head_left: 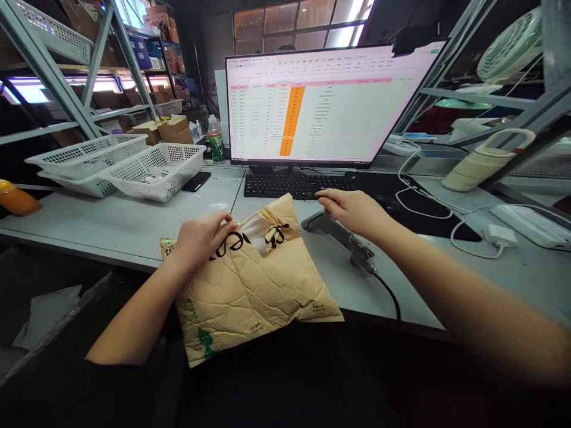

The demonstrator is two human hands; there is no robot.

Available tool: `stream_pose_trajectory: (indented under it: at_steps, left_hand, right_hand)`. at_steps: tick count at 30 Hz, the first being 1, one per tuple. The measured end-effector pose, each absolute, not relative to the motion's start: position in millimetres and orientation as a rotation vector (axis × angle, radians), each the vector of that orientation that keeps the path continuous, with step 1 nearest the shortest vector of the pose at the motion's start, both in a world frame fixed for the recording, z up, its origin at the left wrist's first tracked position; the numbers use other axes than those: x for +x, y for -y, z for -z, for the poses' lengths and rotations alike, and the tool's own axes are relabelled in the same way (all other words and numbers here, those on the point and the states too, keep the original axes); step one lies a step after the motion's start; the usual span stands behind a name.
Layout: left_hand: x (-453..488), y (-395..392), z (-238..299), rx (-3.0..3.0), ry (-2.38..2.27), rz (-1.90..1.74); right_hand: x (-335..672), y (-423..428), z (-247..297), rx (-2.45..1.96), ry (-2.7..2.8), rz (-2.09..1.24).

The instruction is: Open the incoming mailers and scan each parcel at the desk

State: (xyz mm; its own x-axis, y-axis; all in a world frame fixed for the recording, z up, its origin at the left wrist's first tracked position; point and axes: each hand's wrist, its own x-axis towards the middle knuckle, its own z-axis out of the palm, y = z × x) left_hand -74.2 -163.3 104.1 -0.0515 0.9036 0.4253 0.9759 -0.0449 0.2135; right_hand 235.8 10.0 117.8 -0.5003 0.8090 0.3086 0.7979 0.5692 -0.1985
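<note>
Bag (pixel 256 291): tan paper, torn near the top, white showing inside; tilted over the front edge of the worktop (pixel 129 229), lower part overhanging. Your left grip (pixel 201 235): thumb and fingers closed on the bag's upper edge. Your right grip (pixel 350 209): fingertips pinched together on a small dark item (pixel 311 195), too small to identify, near the keyboard (pixel 270 185). Corded device (pixel 335 233): grey, below your right grip. Monitor (pixel 348 119): behind the keyboard, lit.

Bkgd dimly lit; glare seen at far windows (pixel 312 16), glow cast by monitor (pixel 348 116), small txt blurred; near fg sunk in shadow; L/R edges stretched.
</note>
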Motion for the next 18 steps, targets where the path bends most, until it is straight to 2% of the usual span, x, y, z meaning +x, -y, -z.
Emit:
stream_pose_trajectory:
  at_steps: [3,5,10,14,18]
  left_hand:
    - [-78,169,-101,-2.070,2.050,0.728]
    - [-81,172,-99,-2.066,2.042,0.752]
    - [-79,176,-96,-2.077,2.007,0.798]
    - [-69,174,-98,-2.134,1.964,0.785]
    - [-61,174,-99,-2.152,1.885,0.798]
  right_hand:
    - [276,-36,-102,-1.744,2.420,0.200]
    - [305,-48,-91,-1.902,2.382,0.204]
    - [334,-41,-84,-1.921,2.397,0.143]
    - [278,19,-110,-1.327,2.453,0.222]
    - [198,90,-129,-0.152,2.689,0.472]
